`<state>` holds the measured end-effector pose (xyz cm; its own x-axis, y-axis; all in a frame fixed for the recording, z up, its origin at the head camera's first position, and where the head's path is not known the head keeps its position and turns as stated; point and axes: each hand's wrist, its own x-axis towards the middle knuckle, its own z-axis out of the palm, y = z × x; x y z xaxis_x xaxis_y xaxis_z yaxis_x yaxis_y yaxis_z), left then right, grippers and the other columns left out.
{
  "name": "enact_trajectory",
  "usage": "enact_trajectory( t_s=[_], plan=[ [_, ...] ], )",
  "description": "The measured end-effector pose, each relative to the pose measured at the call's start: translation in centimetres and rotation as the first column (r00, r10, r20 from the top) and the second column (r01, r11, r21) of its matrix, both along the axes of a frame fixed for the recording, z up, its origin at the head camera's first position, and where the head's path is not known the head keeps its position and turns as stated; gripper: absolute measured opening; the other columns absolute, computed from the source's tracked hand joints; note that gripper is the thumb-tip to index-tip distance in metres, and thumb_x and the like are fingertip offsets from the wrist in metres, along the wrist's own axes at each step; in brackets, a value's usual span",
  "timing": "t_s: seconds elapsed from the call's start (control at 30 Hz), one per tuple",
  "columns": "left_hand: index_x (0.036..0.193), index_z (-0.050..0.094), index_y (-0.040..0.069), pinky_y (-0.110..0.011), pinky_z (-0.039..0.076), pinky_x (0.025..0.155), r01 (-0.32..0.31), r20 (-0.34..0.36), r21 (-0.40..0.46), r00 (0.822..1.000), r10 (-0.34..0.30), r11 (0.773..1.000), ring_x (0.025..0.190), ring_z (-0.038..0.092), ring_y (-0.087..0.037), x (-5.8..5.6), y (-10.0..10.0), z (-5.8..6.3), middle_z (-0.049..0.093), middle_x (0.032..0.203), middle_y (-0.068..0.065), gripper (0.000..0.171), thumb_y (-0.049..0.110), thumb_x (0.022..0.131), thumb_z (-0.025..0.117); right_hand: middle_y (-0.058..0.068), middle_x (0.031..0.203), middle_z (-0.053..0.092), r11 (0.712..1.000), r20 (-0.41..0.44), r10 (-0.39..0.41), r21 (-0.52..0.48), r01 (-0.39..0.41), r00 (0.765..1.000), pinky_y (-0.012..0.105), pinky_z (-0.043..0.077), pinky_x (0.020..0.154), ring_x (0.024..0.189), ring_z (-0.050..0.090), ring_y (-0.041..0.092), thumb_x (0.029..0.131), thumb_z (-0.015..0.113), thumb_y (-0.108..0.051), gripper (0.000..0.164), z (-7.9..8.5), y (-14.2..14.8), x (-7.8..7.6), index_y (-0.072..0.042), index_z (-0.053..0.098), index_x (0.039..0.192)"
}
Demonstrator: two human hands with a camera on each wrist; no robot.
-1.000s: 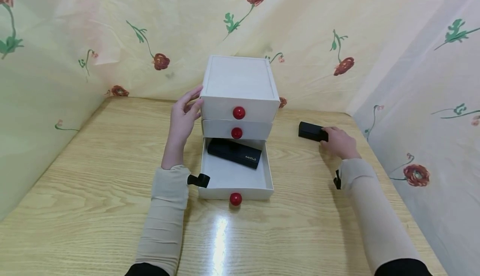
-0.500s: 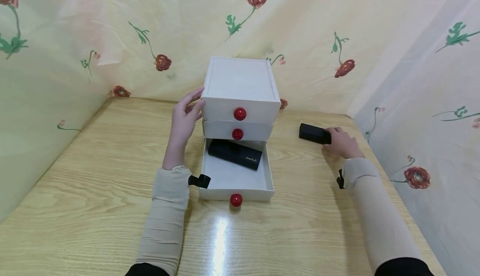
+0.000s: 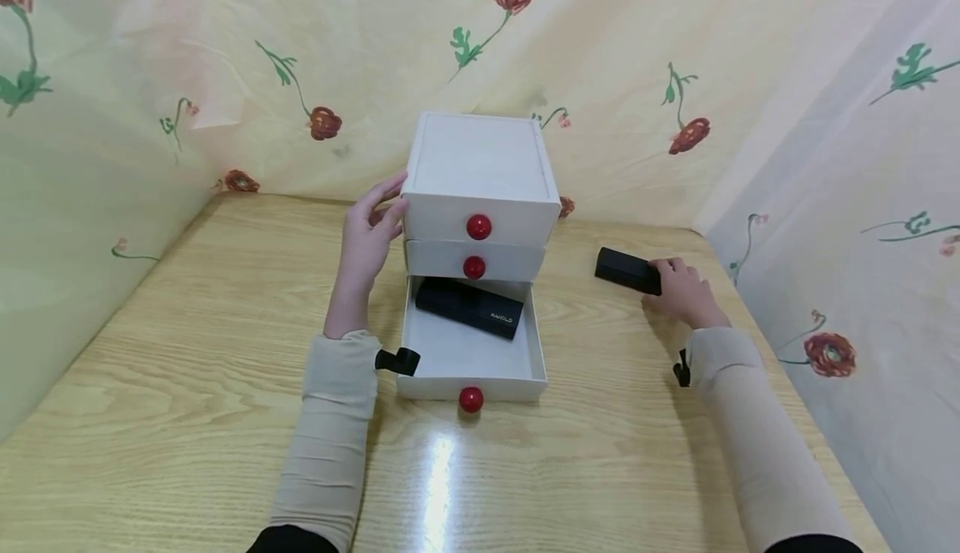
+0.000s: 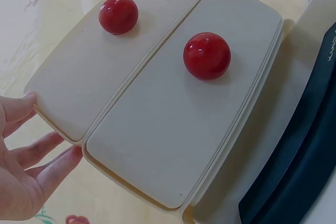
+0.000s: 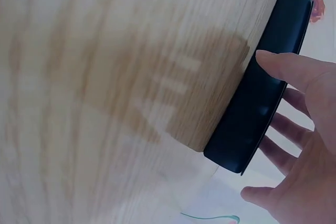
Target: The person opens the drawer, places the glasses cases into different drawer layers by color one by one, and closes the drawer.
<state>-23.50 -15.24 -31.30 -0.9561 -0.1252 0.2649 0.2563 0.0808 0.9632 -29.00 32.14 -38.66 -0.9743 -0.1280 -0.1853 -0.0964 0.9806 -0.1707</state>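
My right hand (image 3: pixel 684 293) holds a black glasses case (image 3: pixel 627 270) by its right end, at the right of the table. In the right wrist view the thumb lies on one face of that case and the fingers reach behind it. My left hand (image 3: pixel 367 240) touches the left side of a white drawer cabinet (image 3: pixel 483 157), its fingers fairly straight and its thumb by the front edge. The lowest drawer (image 3: pixel 465 361) is pulled out. Inside lies another black glasses case (image 3: pixel 468 307) with pale lettering, set at a slant.
Two upper drawers with red knobs (image 3: pixel 478 226) are pushed in. Another red knob (image 3: pixel 471 399) sticks out from the pulled-out drawer's front. The wooden table (image 3: pixel 225 386) meets flower-patterned cloth (image 3: pixel 615 77) at the back and sides.
My right hand has shifted slightly right towards the end of the glasses case, and the case has turned a little. My left hand and the cabinet stay in place.
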Motion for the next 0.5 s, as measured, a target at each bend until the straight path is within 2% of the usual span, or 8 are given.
enact_trajectory(
  t_s=[0.17,0.33,0.5],
  plan=[
    [0.138,0.055,0.016,-0.046,0.053,0.093,0.002,-0.002,-0.001,1.0,-0.002,1.0,0.104,0.06,-0.016,0.0,0.0,0.0,0.055,0.137,-0.01,0.04,0.021,0.098,0.057,0.038,0.145,0.023,1.0,-0.004,0.006,0.0,-0.006,1.0,0.078,0.019,0.101,0.128,0.024,0.06,0.094,0.06,-0.027,0.069,0.0,-0.1,0.3,0.002,0.027,0.148],
    [0.139,0.054,0.016,-0.042,0.055,0.091,0.0,-0.001,-0.009,1.0,0.0,1.0,0.109,0.06,-0.017,0.1,0.0,0.1,0.055,0.138,-0.009,0.041,0.022,0.099,0.056,0.038,0.144,0.025,1.0,0.021,0.023,0.019,-0.024,1.0,0.078,0.021,0.101,0.128,0.025,0.059,0.094,0.059,-0.029,0.069,0.6,-0.6,1.0,0.003,0.028,0.147],
    [0.138,0.055,0.016,-0.042,0.055,0.09,-0.001,-0.004,-0.004,1.0,0.001,1.0,0.109,0.06,-0.017,0.0,0.1,0.1,0.056,0.137,-0.01,0.04,0.022,0.098,0.057,0.04,0.138,0.032,0.998,0.015,0.067,0.013,-0.067,0.998,0.074,0.029,0.099,0.122,0.034,0.057,0.095,0.059,-0.025,0.063,1.1,-1.0,1.5,0.005,0.034,0.144]
  ],
)
